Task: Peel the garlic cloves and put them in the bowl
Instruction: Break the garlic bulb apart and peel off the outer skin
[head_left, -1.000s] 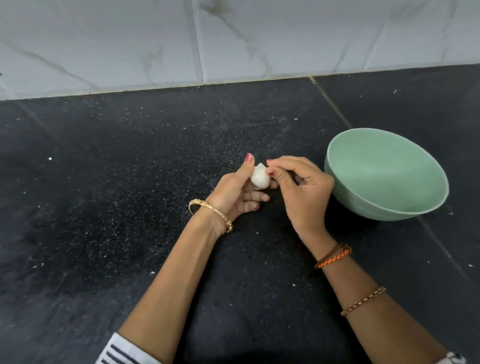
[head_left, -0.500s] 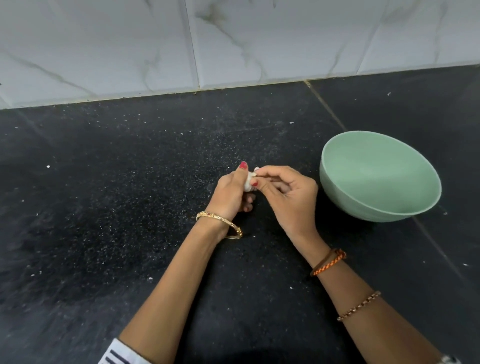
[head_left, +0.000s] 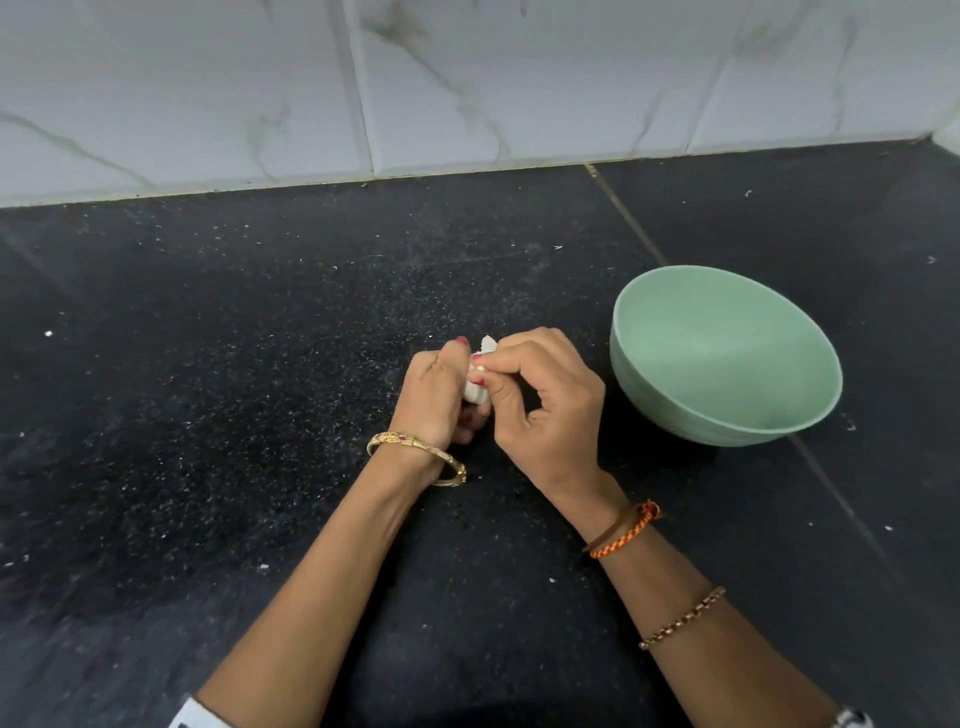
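Black speckled countertop (head_left: 208, 415) with a diagonal seam; white marble-veined wall tiles (head_left: 467, 78) behind it.

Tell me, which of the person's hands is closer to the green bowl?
Right. The right hand sits just left of the bowl, not touching; the left hand lies beyond it, both pinching the garlic.
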